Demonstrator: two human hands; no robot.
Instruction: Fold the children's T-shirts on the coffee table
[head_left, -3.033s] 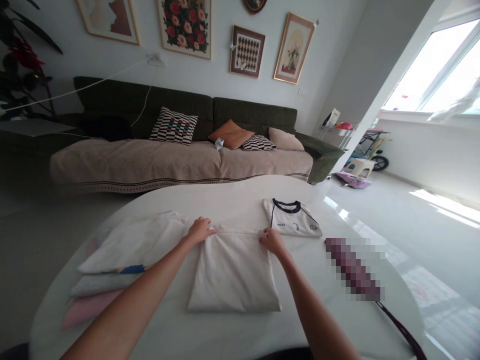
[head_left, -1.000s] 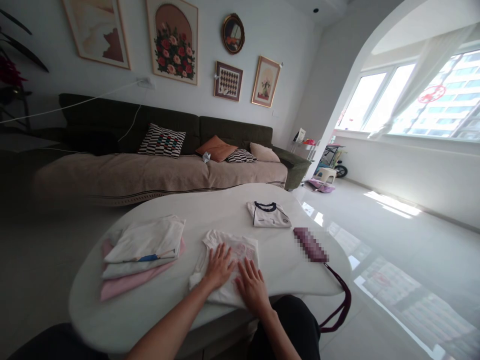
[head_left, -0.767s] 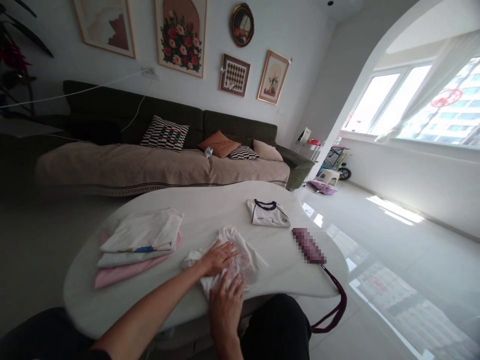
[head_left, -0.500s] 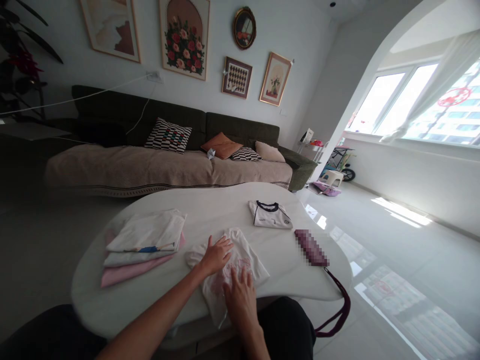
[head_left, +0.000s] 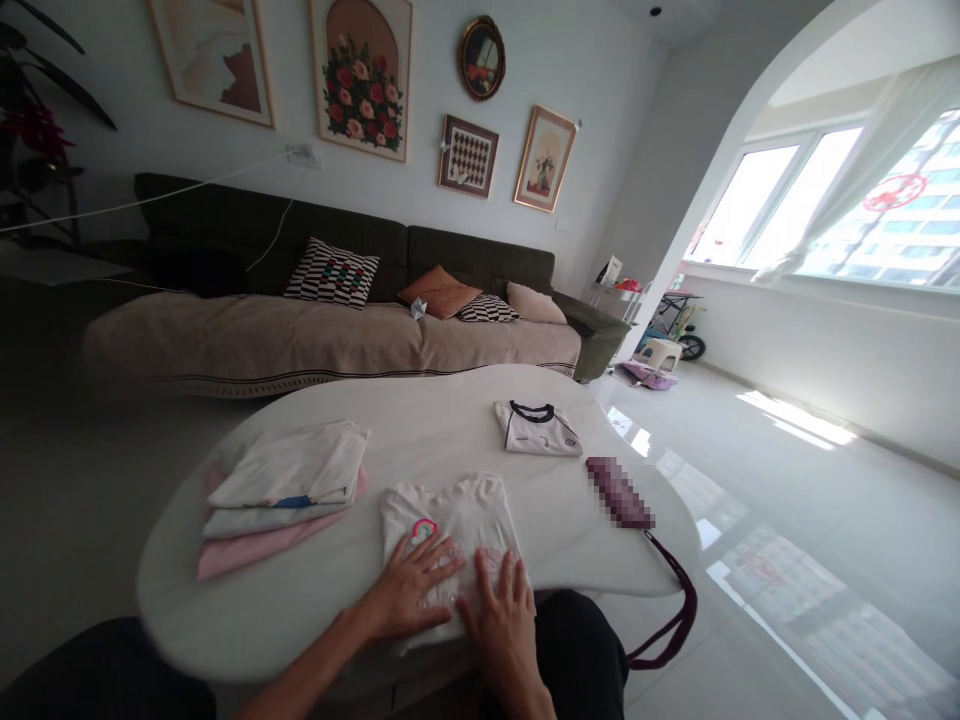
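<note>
We have both palms down on a soft white cotton T-shirt with a small rainbow patch and a faint pink print [head_left: 457, 503], which lies at the near edge of a glossy white, curved-outline table [head_left: 420, 420]. Our left hand [head_left: 405, 592] rests on the shirt's lower left part, fingers parted and pressing rather than gripping; our right hand [head_left: 501, 612] lies just beside it on the lower right, fingers extended with slight gaps, clamped on nothing. The folding looks well advanced: to the left sits a neat pile, a white garment with a blue printed figure [head_left: 292, 465] on top, a pale grey-white folded garment [head_left: 232, 522] under it and a pink folded garment [head_left: 225, 560] at the bottom. Toward the far right, a folded white jersey with a navy collar [head_left: 541, 432] lies apart, and we judge it finished too. The T-shirt seems only partly done: it is roughly rectangular, but its top edge is ruffled and it lies separate from the pile. Our hands hide its lower part, so we cannot tell how tidy that is.
</note>
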